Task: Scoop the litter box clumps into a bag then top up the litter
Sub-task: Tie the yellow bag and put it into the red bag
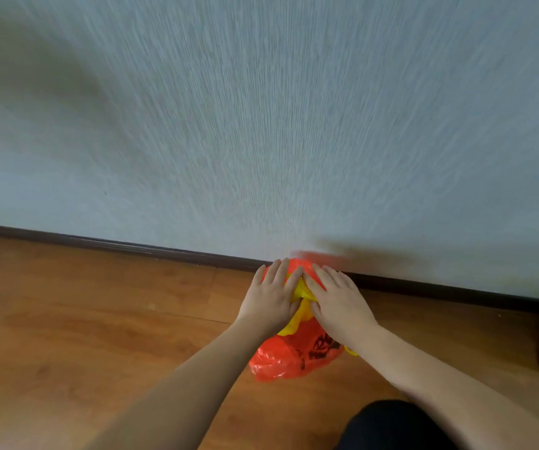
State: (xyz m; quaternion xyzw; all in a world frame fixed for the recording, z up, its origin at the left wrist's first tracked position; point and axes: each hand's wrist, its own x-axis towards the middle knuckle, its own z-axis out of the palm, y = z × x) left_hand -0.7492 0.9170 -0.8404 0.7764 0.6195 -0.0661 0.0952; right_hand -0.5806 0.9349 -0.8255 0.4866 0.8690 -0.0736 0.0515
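Orange plastic, crinkled and thin: that's the bag (289, 358), sitting on the wooden floor (99, 319) right up against the dark skirting board (131, 246), a little right of centre. Both hands are on its far, upper part. Left hand (269, 298) lies flat, fingers spread, pressing down on the bunched top; right hand (336, 300) mirrors it, fingers stretched along the plastic. Between them a yellow strip (300, 303) pokes up, possibly an inner bag or handles. Neither hand is clenched; whether the thumbs pinch that yellow part underneath, I cannot tell.

Now the risks. Pressing like this on flimsy film could split it or squeeze air and contents out of a loosely gathered mouth, spilling onto the floor. If the yellow part slips free, the top may fall open.

Orientation: the bag's long axis runs from near to far, leaning slightly to the right at the far end. Its gathered mouth points away, toward the wall (261, 125), and the printed belly bulges toward the near side. No litter box or scoop in view.
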